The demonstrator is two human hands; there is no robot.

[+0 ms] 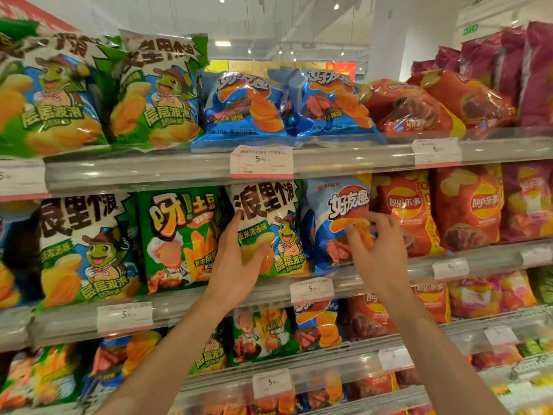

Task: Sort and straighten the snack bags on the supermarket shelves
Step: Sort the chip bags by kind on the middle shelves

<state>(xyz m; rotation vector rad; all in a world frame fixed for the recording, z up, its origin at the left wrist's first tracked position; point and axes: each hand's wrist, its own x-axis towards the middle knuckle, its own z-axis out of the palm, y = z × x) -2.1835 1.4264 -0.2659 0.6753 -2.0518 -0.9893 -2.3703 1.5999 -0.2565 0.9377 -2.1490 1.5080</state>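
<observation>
left hand point(239, 265) grips the white-and-green frog bag point(270, 229) at the middle shelf point(374, 278) front edge; right hand point(377, 244), fingers loosely curled, touches the blue bag point(335, 205) beside it, grip unclear. light, puffy, crinkly, slippery film: best held by the side edges, gently.

Two hands reach in, the left hand point(239, 265) and the right hand point(377, 250). The top shelf point(344, 163) carries two green frog bags point(155, 94), two blue chip bags point(245, 106) and two red bags point(410, 109), with several purple bags point(535, 73) at the far right whose number cannot be told. The second shelf point(209, 304) shows two white frog bags point(269, 232), one green fries bag point(179, 238), one blue bag point(338, 223) and two red Lay's bags point(466, 205); nine price tags point(261, 161) are in view.
</observation>
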